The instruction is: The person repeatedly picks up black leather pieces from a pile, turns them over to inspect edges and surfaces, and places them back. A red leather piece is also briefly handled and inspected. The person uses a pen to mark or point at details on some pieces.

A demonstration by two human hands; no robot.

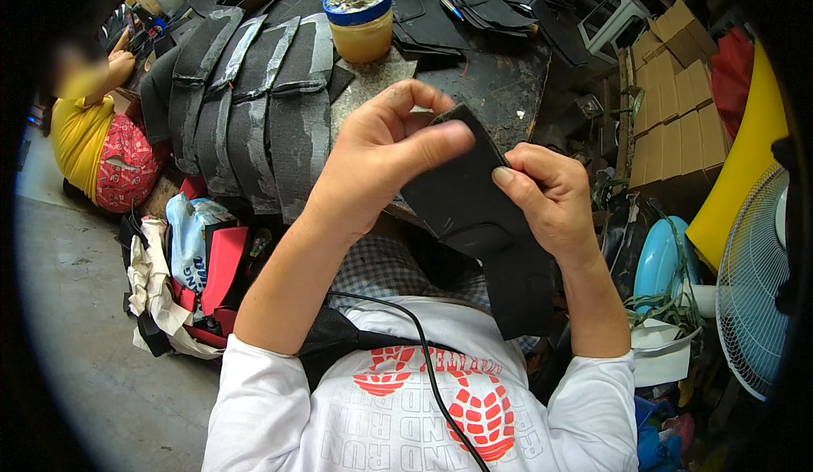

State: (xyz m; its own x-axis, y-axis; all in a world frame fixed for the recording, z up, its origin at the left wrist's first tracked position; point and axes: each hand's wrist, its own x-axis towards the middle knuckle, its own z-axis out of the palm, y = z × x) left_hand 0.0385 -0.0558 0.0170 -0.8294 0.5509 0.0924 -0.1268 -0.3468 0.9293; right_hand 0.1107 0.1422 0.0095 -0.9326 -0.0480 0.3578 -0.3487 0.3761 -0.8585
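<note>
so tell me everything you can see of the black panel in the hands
The black panel is long, flat and matte, and looks like fabric or thin foam sheet. A curved edge crosses its middle, another section hangs below, and faint pale marks show on its face. It is held up, slanting, at the near side of the worktable. The right hand pinches its right edge; the left hand has its blurred thumb across the upper end.
</note>
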